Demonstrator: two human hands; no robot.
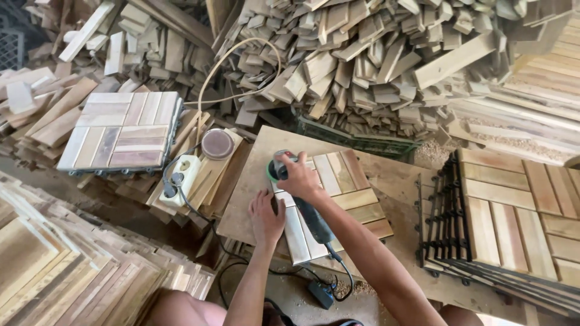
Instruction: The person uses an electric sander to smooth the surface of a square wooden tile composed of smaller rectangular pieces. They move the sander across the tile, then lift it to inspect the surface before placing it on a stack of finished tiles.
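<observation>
Sander (296, 193) sits on the slatted wooden tile (338, 199), which lies on a plywood board (260, 181) in front of me. My right hand (299, 178) wraps closed around the sander's head, fingers curled over the top just behind its green-rimmed disc. My left hand (266, 217) lies flat and open, palm down, pressing the tile's near-left edge, gripping nothing. To the left, a power strip (181, 178) rests on stacked slats beside a spare round sanding pad (217, 143). Another finished tile (121, 131) lies further left.
</observation>
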